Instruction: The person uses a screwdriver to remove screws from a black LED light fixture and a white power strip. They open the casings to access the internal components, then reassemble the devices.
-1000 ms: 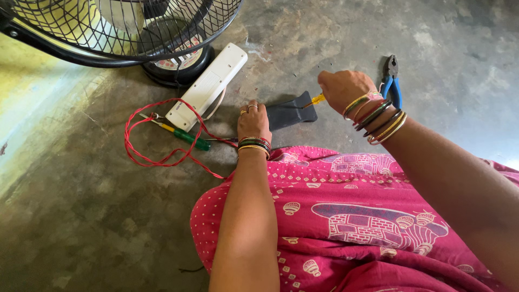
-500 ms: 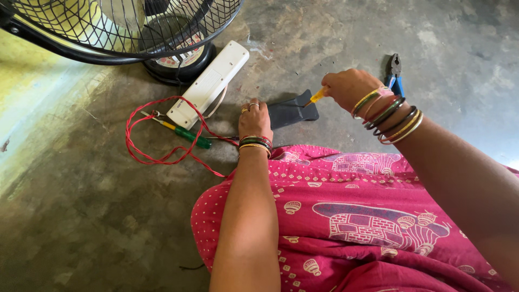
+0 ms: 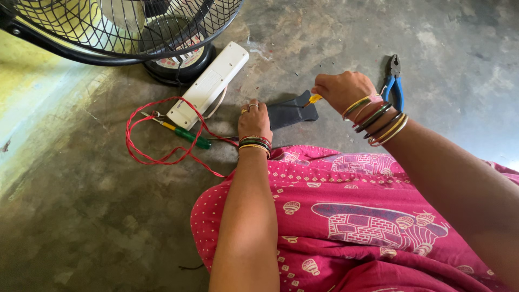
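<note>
A dark grey plastic part (image 3: 292,111) lies flat on the concrete floor in front of my knees. My left hand (image 3: 254,121) rests on the floor at its left end, fingers pressed down beside it. My right hand (image 3: 343,89) is closed around a small yellow-handled screwdriver (image 3: 312,99), whose tip points down onto the grey part. Bangles sit on both wrists.
A white power strip (image 3: 208,84) lies to the left, with looped red wire (image 3: 154,138) and a green-handled screwdriver (image 3: 186,134) beside it. Blue-handled pliers (image 3: 394,82) lie right of my right hand. A black table fan (image 3: 124,27) stands at the back left.
The view has shifted slightly. My right hand has tilted the yellow screwdriver a little over the grey part. My left hand has stayed in place.
</note>
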